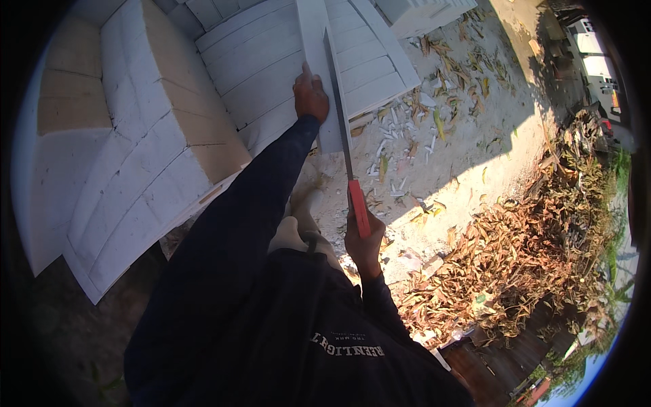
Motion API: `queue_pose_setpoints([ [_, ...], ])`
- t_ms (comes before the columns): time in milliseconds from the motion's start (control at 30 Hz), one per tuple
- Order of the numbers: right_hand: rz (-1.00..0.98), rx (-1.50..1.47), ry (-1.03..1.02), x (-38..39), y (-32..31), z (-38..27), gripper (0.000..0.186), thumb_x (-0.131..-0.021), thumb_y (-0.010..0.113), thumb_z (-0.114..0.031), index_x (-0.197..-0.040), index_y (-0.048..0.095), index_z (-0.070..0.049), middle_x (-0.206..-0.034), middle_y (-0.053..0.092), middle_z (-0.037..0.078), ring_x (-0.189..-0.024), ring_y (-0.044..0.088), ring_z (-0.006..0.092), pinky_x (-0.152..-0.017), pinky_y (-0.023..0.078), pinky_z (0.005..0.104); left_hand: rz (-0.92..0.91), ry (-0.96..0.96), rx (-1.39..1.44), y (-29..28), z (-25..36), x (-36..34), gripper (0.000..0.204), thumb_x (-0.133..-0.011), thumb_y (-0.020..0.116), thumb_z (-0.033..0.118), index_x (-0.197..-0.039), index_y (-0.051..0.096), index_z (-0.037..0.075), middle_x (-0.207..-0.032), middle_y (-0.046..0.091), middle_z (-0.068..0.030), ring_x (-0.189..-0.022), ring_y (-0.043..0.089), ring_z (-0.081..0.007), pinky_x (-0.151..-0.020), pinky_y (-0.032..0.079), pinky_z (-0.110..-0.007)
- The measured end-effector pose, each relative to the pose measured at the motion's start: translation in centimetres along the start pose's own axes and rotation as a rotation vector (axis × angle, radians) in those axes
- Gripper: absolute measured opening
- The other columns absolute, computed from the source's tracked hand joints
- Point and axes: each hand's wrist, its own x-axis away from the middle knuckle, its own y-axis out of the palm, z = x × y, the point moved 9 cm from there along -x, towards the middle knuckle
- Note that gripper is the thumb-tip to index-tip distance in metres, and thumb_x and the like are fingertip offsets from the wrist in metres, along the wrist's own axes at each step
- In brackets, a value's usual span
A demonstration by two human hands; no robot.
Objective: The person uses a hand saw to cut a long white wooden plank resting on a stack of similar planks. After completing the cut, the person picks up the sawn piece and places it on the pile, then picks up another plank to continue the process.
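Note:
My right hand [365, 244] is closed around the red handle [359, 207] of a handsaw. The saw's long, narrow blade [340, 112] points away from me, along the right side of a long white board [331, 132]. From this angle I cannot tell whether the teeth are in the board. My left hand [312, 98] grips the board at its left edge, index finger stretched forward and the other fingers bent. Under the board is a white panel of joined slats [261, 64], and the board's near end sticks out past it.
More white plank-like blocks [135, 183] stand at my left. White offcuts [390, 139] and leaves are scattered on sandy ground [468, 146] to the right. Beyond them is a large heap of dry brown leaves [515, 258]. Another white stack [424, 15] stands at the far side.

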Motion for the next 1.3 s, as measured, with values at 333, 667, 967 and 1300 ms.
queue_pose_setpoints([
  [333, -0.051, -0.053, 0.055, -0.8, 0.0, 0.4, 0.015, -0.098, 0.061, -0.006, -0.095, 0.066, 0.008, -0.063, 0.059, 0.015, -0.061, 0.051, 0.0107, -0.054, 0.043, 0.0348, -0.013, 0.021, -0.01, -0.3, 0.4, 0.2, 0.051, -0.103, 0.05, 0.011, -0.148, 0.043, -0.011, -0.119, 0.063, -0.0302, -0.112, 0.058, -0.0446, -0.102, 0.044, -0.048],
  [667, -0.195, 0.012, 0.057, -3.5, 1.6, 1.1, 0.037, -0.093, 0.058, -0.003, -0.128, 0.064, 0.006, -0.068, 0.06, 0.026, -0.06, 0.066, 0.0393, -0.054, 0.047, 0.0419, -0.038, 0.021, -0.017, -0.1, 0.7, -0.6, 0.053, -0.104, 0.048, 0.015, -0.15, 0.04, -0.01, -0.122, 0.061, -0.0297, -0.113, 0.056, -0.045, -0.103, 0.043, -0.048],
  [967, -0.249, 0.049, 0.146, -5.1, 2.3, 0.8, 0.041, -0.095, 0.059, -0.006, -0.135, 0.063, 0.003, -0.073, 0.065, 0.022, -0.061, 0.068, 0.0321, -0.058, 0.05, 0.0386, -0.034, 0.026, -0.075, 0.6, 0.0, 0.1, 0.053, -0.104, 0.047, 0.015, -0.15, 0.04, -0.01, -0.124, 0.061, -0.0301, -0.114, 0.055, -0.0457, -0.102, 0.045, -0.049],
  [1300, -0.087, -0.076, 0.153, 0.2, -0.2, 2.0, 0.015, -0.097, 0.062, -0.007, -0.091, 0.064, 0.007, -0.063, 0.055, 0.011, -0.058, 0.046, 0.0126, -0.053, 0.04, 0.0347, -0.036, 0.016, -0.037, 0.7, -0.3, 0.2, 0.054, -0.105, 0.048, 0.016, -0.151, 0.039, -0.009, -0.123, 0.06, -0.0298, -0.114, 0.055, -0.0456, -0.103, 0.043, -0.048],
])
